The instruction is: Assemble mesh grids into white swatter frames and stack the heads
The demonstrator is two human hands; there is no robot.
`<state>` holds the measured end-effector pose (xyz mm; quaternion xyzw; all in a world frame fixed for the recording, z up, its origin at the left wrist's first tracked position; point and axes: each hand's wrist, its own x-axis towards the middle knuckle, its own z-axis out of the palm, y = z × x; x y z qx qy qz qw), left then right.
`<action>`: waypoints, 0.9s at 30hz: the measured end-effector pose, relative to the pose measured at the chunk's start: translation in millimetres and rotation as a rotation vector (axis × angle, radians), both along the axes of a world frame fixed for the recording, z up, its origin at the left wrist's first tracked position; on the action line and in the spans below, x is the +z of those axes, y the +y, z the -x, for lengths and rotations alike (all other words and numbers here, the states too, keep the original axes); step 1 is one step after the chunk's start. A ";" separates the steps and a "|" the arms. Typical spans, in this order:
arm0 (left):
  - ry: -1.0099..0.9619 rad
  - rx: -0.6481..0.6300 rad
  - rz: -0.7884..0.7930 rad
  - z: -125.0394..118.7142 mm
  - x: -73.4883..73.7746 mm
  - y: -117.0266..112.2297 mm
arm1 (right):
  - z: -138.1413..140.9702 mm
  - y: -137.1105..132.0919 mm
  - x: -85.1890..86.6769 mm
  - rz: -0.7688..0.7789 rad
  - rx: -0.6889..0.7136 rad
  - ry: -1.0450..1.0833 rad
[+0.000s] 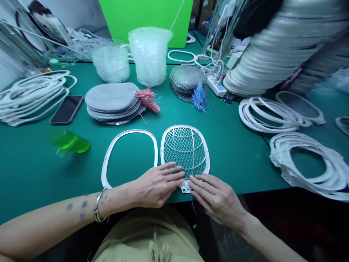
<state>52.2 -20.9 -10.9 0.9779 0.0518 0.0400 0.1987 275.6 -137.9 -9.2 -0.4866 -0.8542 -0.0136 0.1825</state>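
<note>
A white oval frame with metal mesh (185, 145) lies on the green table in front of me, its narrow tab towards me. Across its lower left edge rest the outstretched fingers of my left hand (156, 185). My right hand (218, 194) lies over the lower right edge, fingers extended near the tab. A thin blue wire (193, 203) hangs from the tab past the table edge. Left of the mesh frame is a bare white frame (109, 156), its near part hidden by my left forearm. Neither hand grips anything that I can see.
Behind lie mesh sheets with red wires (111, 96) and others with blue wires (188, 76). Clear plastic stacks (148, 54) stand farther back. A phone (67, 110) and a green cylinder (73, 142) are left; white frames (313, 156) and a tall stack (261, 58) are right.
</note>
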 end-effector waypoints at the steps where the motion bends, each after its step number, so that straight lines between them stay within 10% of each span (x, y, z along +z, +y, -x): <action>1: 0.015 0.008 0.032 -0.5 0.4 1.2 | 1.4 0.2 0.4 0.005 0.001 -0.042; 13: -0.054 0.003 0.174 7.5 -5.8 6.8 | 3.2 -3.0 -1.6 0.061 -0.011 0.017; 19: -0.133 0.449 0.249 9.6 -0.1 44.2 | -3.7 -1.5 -14.3 0.101 -0.206 0.319; 27: 0.189 0.285 0.172 -24.5 -14.2 25.9 | -0.3 29.5 -22.0 0.469 -0.199 0.078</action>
